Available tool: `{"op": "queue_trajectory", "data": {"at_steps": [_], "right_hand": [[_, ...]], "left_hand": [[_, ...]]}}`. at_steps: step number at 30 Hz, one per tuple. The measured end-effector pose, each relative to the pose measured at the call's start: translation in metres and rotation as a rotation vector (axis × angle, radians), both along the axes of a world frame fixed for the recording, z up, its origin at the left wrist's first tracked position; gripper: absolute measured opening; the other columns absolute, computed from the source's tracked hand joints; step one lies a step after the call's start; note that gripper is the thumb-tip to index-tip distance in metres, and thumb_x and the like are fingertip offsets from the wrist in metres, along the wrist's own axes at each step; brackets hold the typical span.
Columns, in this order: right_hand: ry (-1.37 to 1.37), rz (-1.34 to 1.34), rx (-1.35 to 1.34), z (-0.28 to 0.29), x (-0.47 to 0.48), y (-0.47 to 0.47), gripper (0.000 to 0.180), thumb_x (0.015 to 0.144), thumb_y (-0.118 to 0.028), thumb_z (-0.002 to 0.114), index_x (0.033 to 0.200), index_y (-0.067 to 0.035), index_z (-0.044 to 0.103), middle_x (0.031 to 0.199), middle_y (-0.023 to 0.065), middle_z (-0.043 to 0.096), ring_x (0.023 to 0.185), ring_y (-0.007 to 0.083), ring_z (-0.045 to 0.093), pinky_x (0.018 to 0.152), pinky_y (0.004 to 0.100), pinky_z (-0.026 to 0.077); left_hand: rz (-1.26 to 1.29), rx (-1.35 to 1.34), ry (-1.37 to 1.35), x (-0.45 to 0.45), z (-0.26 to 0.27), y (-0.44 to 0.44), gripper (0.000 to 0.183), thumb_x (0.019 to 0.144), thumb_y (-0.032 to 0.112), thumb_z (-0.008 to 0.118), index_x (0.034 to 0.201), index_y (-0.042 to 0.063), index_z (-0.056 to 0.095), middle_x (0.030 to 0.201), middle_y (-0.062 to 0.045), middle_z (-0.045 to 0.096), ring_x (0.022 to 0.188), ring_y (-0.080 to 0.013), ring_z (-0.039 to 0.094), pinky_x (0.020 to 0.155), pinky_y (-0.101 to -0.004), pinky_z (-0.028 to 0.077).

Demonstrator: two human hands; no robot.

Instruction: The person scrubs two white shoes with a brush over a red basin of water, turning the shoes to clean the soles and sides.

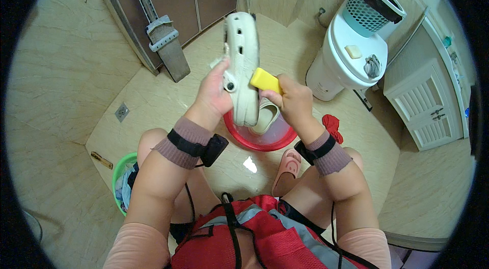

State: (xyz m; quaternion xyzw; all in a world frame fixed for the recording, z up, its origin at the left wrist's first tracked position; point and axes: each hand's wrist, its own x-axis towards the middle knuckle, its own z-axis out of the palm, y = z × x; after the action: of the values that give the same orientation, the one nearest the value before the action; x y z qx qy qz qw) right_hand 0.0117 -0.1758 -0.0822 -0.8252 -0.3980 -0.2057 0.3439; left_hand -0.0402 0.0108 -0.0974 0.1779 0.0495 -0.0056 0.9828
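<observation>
My left hand [214, 93] grips a white foam clog [245, 74] by its side, holding it up on edge over the basin. In my right hand [295, 99] is a yellow block [266, 81], its end against the clog's side or just beside it. Whether the block is soap or the back of a scrub brush I cannot tell. Below, a second white clog [266, 121] lies in a red-rimmed plastic basin [263, 147] that seems to hold some water. The held clog hides part of the basin.
On the right stands a white toilet [334, 55]; its lid carries a basket [366, 11], a pale soap bar [353, 51] and a grey scrubber [372, 66]. Red cloth [333, 127] lies right of the basin. A green tub of clothes [121, 162] and a wooden-backed brush [102, 160] are at left.
</observation>
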Motion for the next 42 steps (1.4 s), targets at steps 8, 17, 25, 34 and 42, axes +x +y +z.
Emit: {"op": "queue_trajectory", "data": {"at_steps": [8, 17, 25, 34, 42], "right_hand": [[-0.090, -0.035, -0.026, 0.000, 0.005, -0.003, 0.056, 0.077, -0.062, 0.062, 0.077, -0.007, 0.056, 0.059, 0.0151, 0.053, 0.055, 0.0352, 0.056, 0.048, 0.0404, 0.042], [-0.073, -0.056, -0.094, -0.005, 0.005, -0.006, 0.055, 0.075, -0.062, 0.063, 0.073, -0.008, 0.053, 0.061, 0.0115, 0.055, 0.055, 0.0308, 0.057, 0.047, 0.0408, 0.043], [-0.078, -0.065, -0.106, 0.008, -0.002, 0.006, 0.053, 0.074, -0.061, 0.063, 0.074, -0.008, 0.055, 0.063, 0.0108, 0.056, 0.056, 0.0307, 0.058, 0.049, 0.0402, 0.044], [-0.117, -0.084, -0.099, 0.010, 0.013, -0.007, 0.056, 0.072, -0.061, 0.067, 0.076, -0.006, 0.060, 0.059, 0.0143, 0.056, 0.051, 0.0307, 0.057, 0.047, 0.0374, 0.044], [-0.227, 0.152, -0.282, -0.003, -0.015, -0.009, 0.058, 0.071, -0.068, 0.060, 0.072, -0.011, 0.053, 0.058, 0.0073, 0.056, 0.051, 0.0263, 0.060, 0.044, 0.0392, 0.044]], "left_hand": [[-0.044, 0.002, 0.005, -0.001, -0.004, 0.003, 0.045, 0.099, 0.032, 0.042, 0.132, 0.002, 0.046, 0.127, -0.019, 0.056, 0.115, -0.0345, 0.056, 0.104, -0.0514, 0.040], [-0.041, 0.048, 0.161, 0.002, -0.009, -0.018, 0.044, 0.100, 0.034, 0.041, 0.130, 0.003, 0.049, 0.125, -0.018, 0.058, 0.115, -0.0332, 0.057, 0.102, -0.0487, 0.043], [-0.042, 0.068, 0.101, 0.002, -0.024, -0.027, 0.042, 0.101, 0.032, 0.040, 0.131, 0.003, 0.045, 0.125, -0.018, 0.056, 0.112, -0.0331, 0.058, 0.098, -0.0503, 0.046], [-0.194, -0.009, 0.066, -0.004, -0.029, -0.012, 0.042, 0.098, 0.028, 0.046, 0.130, 0.002, 0.047, 0.123, -0.018, 0.058, 0.108, -0.0325, 0.060, 0.096, -0.0487, 0.048], [-0.178, 0.032, 0.149, -0.007, -0.026, -0.010, 0.044, 0.098, 0.031, 0.045, 0.131, 0.001, 0.047, 0.123, -0.020, 0.058, 0.109, -0.0334, 0.060, 0.095, -0.0491, 0.048]]}}
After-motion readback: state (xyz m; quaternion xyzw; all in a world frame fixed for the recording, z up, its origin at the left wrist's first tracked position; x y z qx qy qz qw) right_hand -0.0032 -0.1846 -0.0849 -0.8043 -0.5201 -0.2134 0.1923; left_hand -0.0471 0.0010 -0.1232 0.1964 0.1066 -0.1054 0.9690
